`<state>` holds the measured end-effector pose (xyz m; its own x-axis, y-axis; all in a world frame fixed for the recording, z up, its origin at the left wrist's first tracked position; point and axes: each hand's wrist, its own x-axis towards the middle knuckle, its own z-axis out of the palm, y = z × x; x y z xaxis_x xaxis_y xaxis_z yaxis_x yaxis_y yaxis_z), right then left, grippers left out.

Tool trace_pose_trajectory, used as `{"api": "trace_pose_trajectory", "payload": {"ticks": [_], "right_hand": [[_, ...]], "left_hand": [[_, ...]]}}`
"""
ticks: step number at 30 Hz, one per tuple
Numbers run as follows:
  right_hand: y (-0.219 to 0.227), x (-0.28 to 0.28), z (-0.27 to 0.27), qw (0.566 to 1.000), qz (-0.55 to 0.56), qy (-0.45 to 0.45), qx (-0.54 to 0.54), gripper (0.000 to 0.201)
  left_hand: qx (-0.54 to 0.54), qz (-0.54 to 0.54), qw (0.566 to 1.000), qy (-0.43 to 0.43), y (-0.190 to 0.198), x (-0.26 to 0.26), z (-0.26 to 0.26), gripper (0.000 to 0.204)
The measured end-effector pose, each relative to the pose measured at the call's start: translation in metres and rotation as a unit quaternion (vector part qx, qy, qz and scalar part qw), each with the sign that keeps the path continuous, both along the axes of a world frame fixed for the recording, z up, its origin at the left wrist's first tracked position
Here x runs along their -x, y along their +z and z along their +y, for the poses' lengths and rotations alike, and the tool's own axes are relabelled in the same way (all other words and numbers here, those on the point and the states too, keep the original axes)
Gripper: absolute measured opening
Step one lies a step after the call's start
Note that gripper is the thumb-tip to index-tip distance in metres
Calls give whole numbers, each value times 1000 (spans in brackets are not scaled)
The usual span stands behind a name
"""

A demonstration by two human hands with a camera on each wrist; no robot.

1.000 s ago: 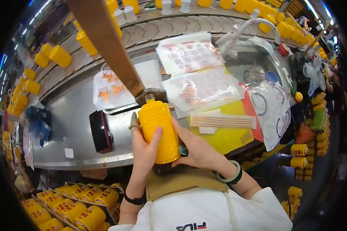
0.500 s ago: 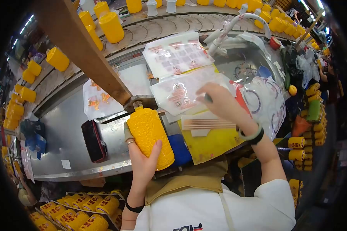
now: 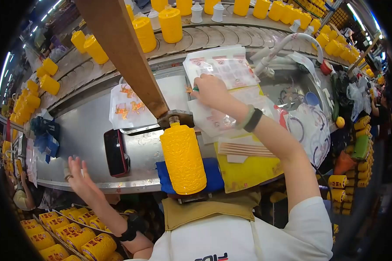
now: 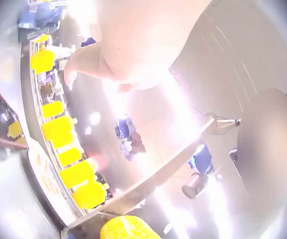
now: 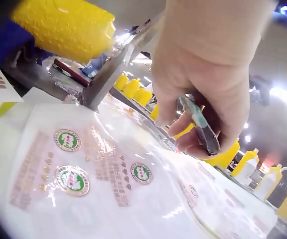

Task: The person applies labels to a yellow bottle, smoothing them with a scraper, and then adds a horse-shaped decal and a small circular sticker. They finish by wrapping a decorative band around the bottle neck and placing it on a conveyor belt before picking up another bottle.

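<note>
The long stainless-steel bench [image 3: 87,130] runs across the head view, with a curved conveyor [image 3: 213,32] behind it carrying many yellow bottles. A slanted wooden beam [image 3: 126,56] comes down to a small metal clamp that meets the neck of the tall yellow embossed bottle [image 3: 183,158]. That bottle lies on a blue cloth pad [image 3: 211,174] at the near edge of the bench, and neither hand touches it; no label shows on its visible face.

Beyond it lie clear plastic sheets of round green-and-white sticker labels [image 5: 83,174], and a yellow cutting mat [image 3: 248,167] with a strip of striped stickers sits to their right. A black and red phone [image 3: 115,152] lies left of the bottle.

The right hand [image 3: 211,91] reaches over the upper label sheet, fingers curled around a slim green-handled tool [image 5: 198,124], its tip held just above the sheet. The left hand [image 3: 80,176] is spread out, fingers straight, off the near left edge of the bench and grasping nothing.

As a judgement: the bottle is seated in its holder, and picking a label is in hand. Lifting the label and pressing it on the bottle appear left to do.
</note>
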<state>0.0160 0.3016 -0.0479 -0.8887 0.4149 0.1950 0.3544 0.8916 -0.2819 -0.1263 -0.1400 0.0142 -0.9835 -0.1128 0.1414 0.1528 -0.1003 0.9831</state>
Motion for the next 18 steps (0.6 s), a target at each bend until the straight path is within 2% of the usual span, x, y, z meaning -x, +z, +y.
{"api": "trace_pose_trajectory", "payload": {"ticks": [2, 3, 5, 13, 18], "right_hand": [[-11, 18, -3, 998, -16, -33, -52, 40], [-16, 24, -4, 998, -14, -32, -52, 40], [-21, 32, -5, 993, -39, -69, -92, 39], [4, 22, 4, 993, -83, -75, -42, 28], [41, -2, 36, 986, -25, -153, 62, 31]], "left_hand": [[-47, -8, 998, 29, 3, 16, -26, 50], [-48, -7, 998, 30, 5, 17, -29, 50], [-37, 14, 996, 83, 11, 17, -34, 48], [-72, -19, 996, 50, 3, 16, -28, 50], [-83, -19, 996, 27, 1, 20, -26, 47]]}}
